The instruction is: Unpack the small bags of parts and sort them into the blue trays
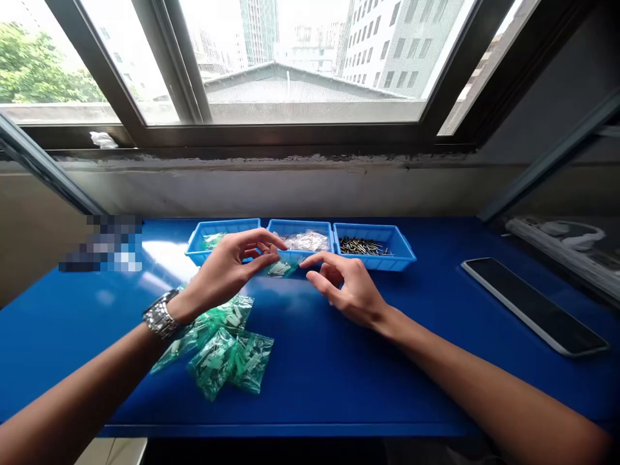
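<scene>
Person's two bare hands at a blue worktable, seen from a head-worn camera. The left hand (225, 274), wearing a linked silver metal wristwatch (162, 315), and the right hand (346, 290) are held just in front of the middle of three shallow, rectangular, bright-blue plastic trays (300, 226). Between the hands, at the front rim of this middle tray, is one small, glossy, clear plastic bag with green contents (281, 268). The left fingers (261, 240) are curved and partly spread, and the right fingers (320, 259) are half-curled, neither hand clenched; whether either grasps the bag cannot be told. The middle tray holds crinkled clear plastic film (306, 241). The tray to its left (223, 226) holds a green-tinted packet (213, 241); the tray to its right (375, 231) holds many slender dark metal pins (361, 246). In front of the middle tray and to the left, about four translucent green zip bags (223, 349) lie overlapping on the smooth blue tabletop (314, 387). Far to the right of the middle tray lies one flat, dark, glass-faced tablet (533, 307).
</scene>
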Demonstrator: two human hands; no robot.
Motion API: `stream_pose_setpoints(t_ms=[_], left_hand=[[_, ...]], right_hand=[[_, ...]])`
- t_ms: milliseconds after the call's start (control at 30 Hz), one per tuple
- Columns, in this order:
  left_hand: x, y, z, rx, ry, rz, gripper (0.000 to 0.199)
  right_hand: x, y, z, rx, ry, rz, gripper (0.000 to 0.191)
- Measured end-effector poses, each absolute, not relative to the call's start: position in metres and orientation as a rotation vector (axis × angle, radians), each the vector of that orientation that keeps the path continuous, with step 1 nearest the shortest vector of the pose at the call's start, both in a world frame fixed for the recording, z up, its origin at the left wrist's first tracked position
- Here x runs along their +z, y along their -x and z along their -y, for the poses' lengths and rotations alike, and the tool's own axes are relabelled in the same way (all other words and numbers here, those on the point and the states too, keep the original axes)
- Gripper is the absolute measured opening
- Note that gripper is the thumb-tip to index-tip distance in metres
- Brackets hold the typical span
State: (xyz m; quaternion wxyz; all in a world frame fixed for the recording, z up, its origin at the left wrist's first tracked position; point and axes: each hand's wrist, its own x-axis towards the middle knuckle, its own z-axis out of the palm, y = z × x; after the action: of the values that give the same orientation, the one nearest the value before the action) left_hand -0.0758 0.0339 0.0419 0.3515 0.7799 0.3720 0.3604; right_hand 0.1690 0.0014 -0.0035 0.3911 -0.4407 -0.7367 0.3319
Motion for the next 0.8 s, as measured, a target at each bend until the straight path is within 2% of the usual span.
stream_pose_setpoints(t_ms=[100,167,300,433,800], left_hand=[[0.04,0.062,-0.034,1.007,-1.826,-0.913,0.017],[0.037,0.055,-0.036,1.018,-1.744,-0.874,0.016],[0.027,0.049,-0.039,1.088,-1.64,-0.858,0.017],[0.015,0.052,-0.039,1.124,-1.621,-0.889,0.024],[0.009,0.059,-0.032,0.949,-1.629,-0.978,0.032]], right_hand=[[-0.005,-0.169,-0.003,0.999,1.149,1.756,0.043],[-0.008,-0.17,-0.005,1.076,1.144,1.688,0.047],[-0.012,-0.17,-0.01,1.113,1.091,1.634,0.027],[-0.01,-0.17,-0.008,1.087,1.055,1.565,0.028],[-0.011,-0.17,-0.006,1.087,1.035,1.572,0.023]])
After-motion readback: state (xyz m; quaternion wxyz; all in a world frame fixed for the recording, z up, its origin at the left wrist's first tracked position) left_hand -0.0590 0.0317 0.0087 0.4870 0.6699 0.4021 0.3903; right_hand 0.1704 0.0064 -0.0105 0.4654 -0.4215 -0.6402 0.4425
